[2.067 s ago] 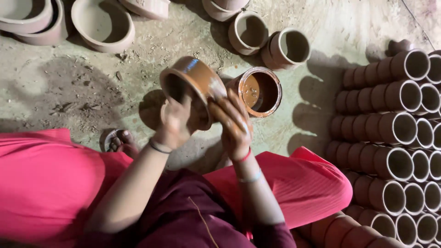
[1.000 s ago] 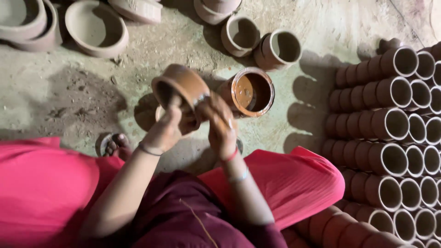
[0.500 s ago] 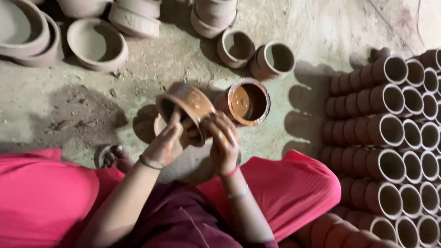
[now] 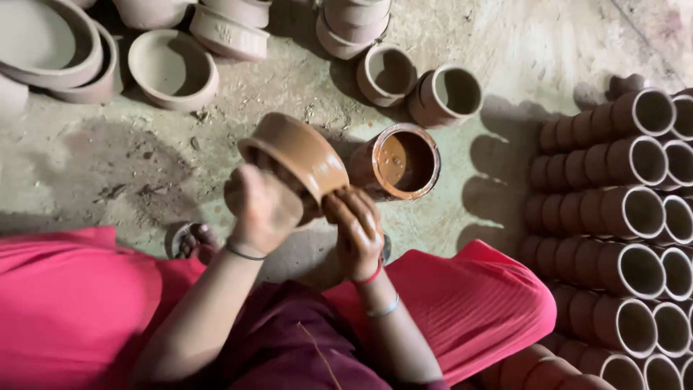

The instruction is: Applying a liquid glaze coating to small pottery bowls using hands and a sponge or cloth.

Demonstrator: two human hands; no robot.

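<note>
Tilted on its side above the floor (image 4: 130, 166), a wet brown pot (image 4: 299, 155) is held up before the person, mouth turned to the left and away, so that its outer wall and base are presented to the fingers; the left hand (image 4: 263, 209) is closed about the rim and near wall, clamped as a support, with a thin bangle at the wrist; the right hand (image 4: 357, 227) is laid against the lower wall, fingers together and pressed flat on the clay (whether a cloth or sponge lies beneath them cannot be told), as though colour were being rubbed on. Just right of the pot, a jar (image 4: 401, 162) stands upright on the floor, its inside coated in glossy red-brown liquid, kept within reach of the right hand, it seems, for dipping. Beyond the pot, pale unpainted cups (image 4: 422, 83) and wide bowls (image 4: 173, 68) are set on the floor, apart from the wet one. Well to the right of the pot, rows of small tumblers (image 4: 635, 217) are stacked on their sides, mouths outward, nested for compact storage. Below the pot, pink cloth (image 4: 65, 303) is spread over the knees of the seated person.
</note>
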